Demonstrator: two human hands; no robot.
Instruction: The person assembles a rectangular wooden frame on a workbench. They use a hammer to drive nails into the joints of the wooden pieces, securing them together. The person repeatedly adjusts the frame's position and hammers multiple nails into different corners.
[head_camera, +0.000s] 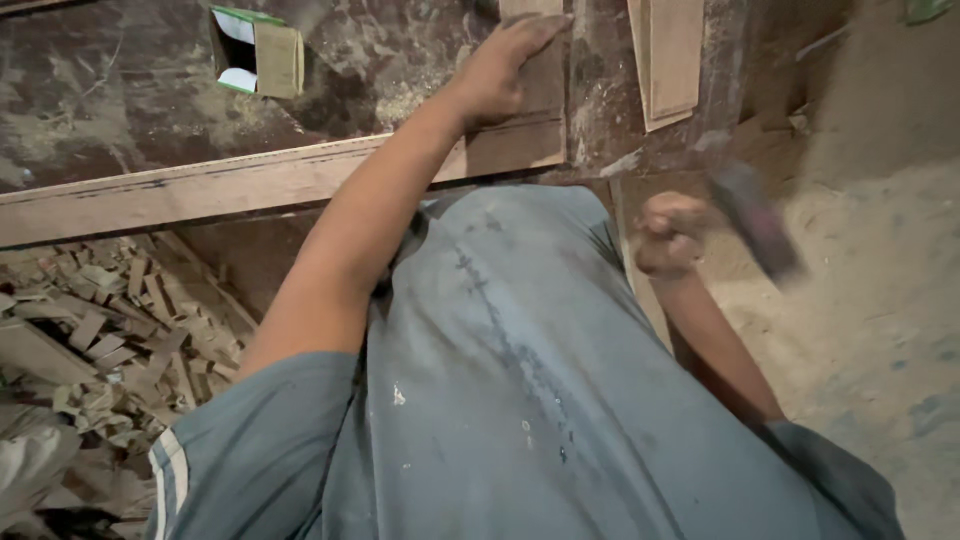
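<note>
- At the far left, under the bench, a heap of wood offcuts (130, 320) lies on the floor, a sign that much cutting is already done here.
- On the dusty bench top (110, 90) stands a small open carton (262, 55), green-edged, well apart from both hands.
- A long wooden rail (200, 185) runs along the bench's front edge.
- The left hand (500, 65) lies flat, fingers spread and unclenched, pressing down on a wooden board (525, 140) that sits on the bench against the rail; it steadies the piece rather than gripping it.
- Just right of that board, another flat wooden panel (668, 60) rests on the bench, untouched.
- The right hand (668, 235) is clenched tight round the handle of a dark tool (755, 220), likely a hammer, blurred, held off the bench and beside the body.
- Judging from this, the board is set in place and held, but the striking seems unfinished; I cannot see any nail or joint.
- Sawdust (880, 300) covers the floor at right.
</note>
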